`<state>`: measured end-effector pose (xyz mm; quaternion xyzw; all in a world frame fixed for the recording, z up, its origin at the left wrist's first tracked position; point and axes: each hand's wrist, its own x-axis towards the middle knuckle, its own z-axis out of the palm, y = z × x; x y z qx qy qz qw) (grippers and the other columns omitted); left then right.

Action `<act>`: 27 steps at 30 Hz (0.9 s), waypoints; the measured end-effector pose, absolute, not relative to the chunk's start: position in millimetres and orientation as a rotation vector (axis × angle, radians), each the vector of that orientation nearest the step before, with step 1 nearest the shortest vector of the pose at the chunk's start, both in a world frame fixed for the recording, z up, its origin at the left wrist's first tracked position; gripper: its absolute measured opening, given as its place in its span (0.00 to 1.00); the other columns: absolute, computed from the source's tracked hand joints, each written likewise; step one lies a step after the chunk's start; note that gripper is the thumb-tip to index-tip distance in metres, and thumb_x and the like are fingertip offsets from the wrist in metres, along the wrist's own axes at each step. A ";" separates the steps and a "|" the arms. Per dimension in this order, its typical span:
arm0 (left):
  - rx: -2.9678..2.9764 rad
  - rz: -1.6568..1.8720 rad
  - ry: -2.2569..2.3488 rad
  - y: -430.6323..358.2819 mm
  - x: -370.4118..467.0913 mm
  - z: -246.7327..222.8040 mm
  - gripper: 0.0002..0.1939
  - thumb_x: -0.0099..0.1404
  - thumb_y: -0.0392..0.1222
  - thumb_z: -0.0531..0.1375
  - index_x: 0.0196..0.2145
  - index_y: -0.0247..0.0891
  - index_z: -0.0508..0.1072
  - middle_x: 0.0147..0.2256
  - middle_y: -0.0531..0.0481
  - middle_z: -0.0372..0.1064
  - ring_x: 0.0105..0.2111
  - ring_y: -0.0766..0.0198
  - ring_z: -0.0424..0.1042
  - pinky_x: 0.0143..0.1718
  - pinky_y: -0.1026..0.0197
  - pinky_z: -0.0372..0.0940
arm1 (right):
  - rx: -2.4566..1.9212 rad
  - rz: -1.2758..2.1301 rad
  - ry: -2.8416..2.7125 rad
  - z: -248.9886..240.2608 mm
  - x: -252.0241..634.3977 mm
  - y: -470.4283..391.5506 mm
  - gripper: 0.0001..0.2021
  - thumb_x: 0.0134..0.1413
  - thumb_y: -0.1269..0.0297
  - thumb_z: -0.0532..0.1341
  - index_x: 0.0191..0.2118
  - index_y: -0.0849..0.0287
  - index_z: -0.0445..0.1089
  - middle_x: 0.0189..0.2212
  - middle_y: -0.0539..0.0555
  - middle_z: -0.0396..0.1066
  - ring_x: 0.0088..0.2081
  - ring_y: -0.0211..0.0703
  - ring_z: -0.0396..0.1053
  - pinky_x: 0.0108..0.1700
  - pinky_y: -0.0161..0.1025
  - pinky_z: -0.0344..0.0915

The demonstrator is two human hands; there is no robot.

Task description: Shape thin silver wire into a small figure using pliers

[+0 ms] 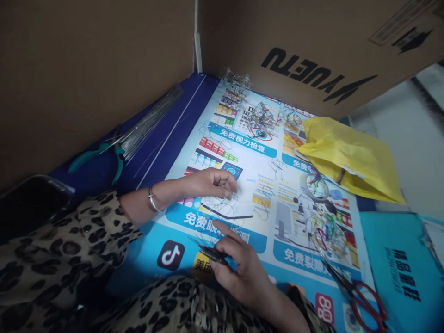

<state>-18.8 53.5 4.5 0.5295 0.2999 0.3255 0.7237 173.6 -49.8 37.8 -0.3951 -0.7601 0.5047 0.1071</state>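
My left hand (217,183) hovers over the printed sheet with its fingers curled in and the thumb near the index finger. Whatever it pinches, if anything, is too fine to make out. Thin loose wire (227,206) lies just below it. Closer to my body, my right hand (241,261) is closed round a small dark pointed tool (214,254), its tip towards the left. I cannot tell whether that tool is pliers or snips. Fine wire strands show around its tip.
Wire tangles (260,120) lie at the back of the printed sheet (208,300). Straight wires (149,122) and teal-handled pliers (120,162) rest left. Right are a yellow bag (347,152), tape roll (316,186), red-handled scissors (367,300) and teal packet (398,259). Cardboard (294,27) walls the back.
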 end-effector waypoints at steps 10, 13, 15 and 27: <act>1.174 0.723 0.666 53.3 -19.2 5.6 0.06 0.56 0.30 0.61 0.33 0.32 0.70 0.26 0.54 0.70 0.27 0.73 0.69 0.29 0.70 0.61 | -1.152 1.459 -2.249 36.6 173.8 -49.4 0.05 0.45 0.73 0.57 0.28 0.55 0.62 0.40 0.57 0.71 0.59 0.48 0.56 0.50 0.38 0.62; 1.174 0.724 0.661 53.0 -18.6 5.2 0.06 0.56 0.31 0.61 0.34 0.32 0.69 0.27 0.54 0.70 0.28 0.73 0.69 0.30 0.70 0.61 | -1.143 1.445 -2.245 36.5 173.6 -49.6 0.05 0.44 0.73 0.57 0.28 0.55 0.62 0.41 0.57 0.71 0.59 0.48 0.56 0.49 0.38 0.62; 1.172 0.725 0.661 53.0 -18.4 5.0 0.06 0.56 0.31 0.61 0.34 0.32 0.69 0.27 0.54 0.69 0.28 0.73 0.69 0.31 0.69 0.62 | -1.137 1.444 -2.245 36.1 173.9 -50.0 0.06 0.44 0.74 0.57 0.29 0.55 0.63 0.42 0.56 0.71 0.59 0.48 0.56 0.49 0.38 0.62; 1.188 0.712 0.672 54.1 -18.8 3.2 0.06 0.56 0.33 0.61 0.33 0.33 0.69 0.28 0.54 0.69 0.29 0.73 0.69 0.30 0.70 0.61 | -1.141 1.459 -2.253 37.3 174.1 -49.2 0.05 0.45 0.73 0.56 0.29 0.54 0.63 0.39 0.55 0.73 0.60 0.47 0.56 0.50 0.39 0.62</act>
